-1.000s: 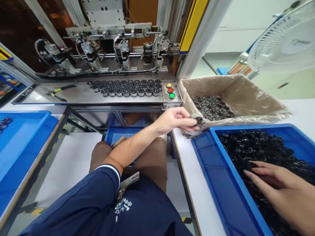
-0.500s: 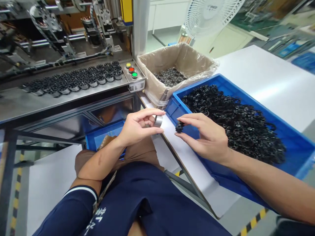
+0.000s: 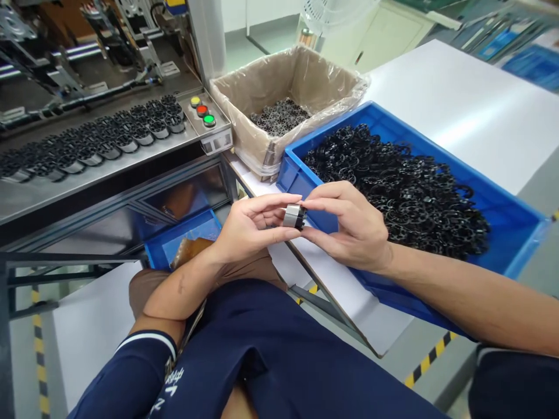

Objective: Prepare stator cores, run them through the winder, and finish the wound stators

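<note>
My left hand (image 3: 253, 224) is closed on a silver metal ring (image 3: 292, 216), a short cylinder gripped between thumb and fingers. Against the ring's right face sits a black plastic ring part (image 3: 301, 217), pinched by the thumb and fingertips of my right hand (image 3: 349, 224). Both hands meet over the gap between my lap and the white table edge. Just right of them, a blue bin (image 3: 441, 160) holds a heap of similar black plastic parts (image 3: 414, 192).
At the left, a machine's metal ledge (image 3: 113, 166) carries rows of assembled rings (image 3: 109, 142). Beside them is a button box (image 3: 213, 125) with yellow, red and green buttons. A plastic-lined carton (image 3: 244, 87) containing dark parts (image 3: 282, 116) stands behind the blue bin. A fan (image 3: 323, 14) is farther back.
My right hand has moved left, bringing the black plastic part from apart to touching the metal ring in my left hand. The camera view has shifted a little.
</note>
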Demonstrator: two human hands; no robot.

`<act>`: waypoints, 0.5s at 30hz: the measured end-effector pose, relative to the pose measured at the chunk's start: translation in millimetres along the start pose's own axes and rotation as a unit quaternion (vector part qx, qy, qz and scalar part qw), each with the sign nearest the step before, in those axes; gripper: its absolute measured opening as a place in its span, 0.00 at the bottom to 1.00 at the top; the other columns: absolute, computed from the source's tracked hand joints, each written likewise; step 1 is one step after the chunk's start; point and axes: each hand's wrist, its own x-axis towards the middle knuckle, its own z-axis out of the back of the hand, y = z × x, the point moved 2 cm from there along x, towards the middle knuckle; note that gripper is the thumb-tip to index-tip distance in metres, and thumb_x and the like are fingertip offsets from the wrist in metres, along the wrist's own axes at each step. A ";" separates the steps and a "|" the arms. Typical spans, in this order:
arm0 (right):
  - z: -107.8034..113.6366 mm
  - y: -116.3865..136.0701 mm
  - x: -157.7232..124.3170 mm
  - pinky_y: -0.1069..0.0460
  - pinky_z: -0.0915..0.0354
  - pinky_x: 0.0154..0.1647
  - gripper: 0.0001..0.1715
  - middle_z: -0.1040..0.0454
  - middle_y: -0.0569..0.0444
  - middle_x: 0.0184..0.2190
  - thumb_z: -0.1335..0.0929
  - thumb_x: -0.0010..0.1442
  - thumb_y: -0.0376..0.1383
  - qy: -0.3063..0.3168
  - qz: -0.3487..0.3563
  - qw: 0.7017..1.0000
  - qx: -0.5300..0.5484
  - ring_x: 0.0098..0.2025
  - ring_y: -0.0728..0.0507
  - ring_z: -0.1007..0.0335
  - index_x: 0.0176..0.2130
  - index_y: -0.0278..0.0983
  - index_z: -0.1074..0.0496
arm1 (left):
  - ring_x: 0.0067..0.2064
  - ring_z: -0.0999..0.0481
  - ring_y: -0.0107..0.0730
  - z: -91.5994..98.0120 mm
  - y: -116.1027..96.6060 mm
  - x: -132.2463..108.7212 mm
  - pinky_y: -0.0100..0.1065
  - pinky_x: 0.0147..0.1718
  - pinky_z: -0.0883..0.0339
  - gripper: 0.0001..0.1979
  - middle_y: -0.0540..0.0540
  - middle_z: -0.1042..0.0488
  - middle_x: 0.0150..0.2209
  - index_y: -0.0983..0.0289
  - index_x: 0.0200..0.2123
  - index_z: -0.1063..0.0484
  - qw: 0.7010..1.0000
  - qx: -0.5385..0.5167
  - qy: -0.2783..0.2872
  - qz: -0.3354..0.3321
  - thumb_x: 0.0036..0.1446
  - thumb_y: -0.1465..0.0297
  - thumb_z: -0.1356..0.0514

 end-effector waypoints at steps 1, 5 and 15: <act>-0.1 -0.5 -0.3 0.43 0.24 0.39 0.18 0.22 0.48 0.42 0.28 0.62 0.35 0.001 0.000 1.000 -0.005 0.43 0.41 0.23 0.51 0.44 0.29 | 0.39 0.16 0.35 -0.4 0.4 -0.2 0.36 0.43 0.18 0.24 0.54 0.17 0.40 0.60 0.47 0.20 1.000 0.000 -0.004 0.000 0.44 0.71 0.25; -1.3 -1.8 -2.0 0.42 0.24 0.41 0.14 0.22 0.50 0.42 0.29 0.63 0.37 0.024 -0.013 0.999 -0.017 0.44 0.40 0.23 0.49 0.45 0.28 | 0.39 0.16 0.36 -1.6 1.3 0.4 0.37 0.42 0.18 0.25 0.53 0.17 0.39 0.61 0.45 0.20 1.000 0.013 -0.018 -0.005 0.41 0.69 0.23; 4.1 -0.5 2.6 0.48 0.25 0.44 0.13 0.22 0.51 0.42 0.29 0.63 0.35 0.009 0.158 0.984 -0.084 0.45 0.44 0.25 0.49 0.42 0.29 | 0.38 0.16 0.33 1.5 -0.8 -1.4 0.33 0.40 0.19 0.25 0.51 0.16 0.37 0.59 0.44 0.18 1.000 -0.001 -0.010 -0.007 0.38 0.74 0.23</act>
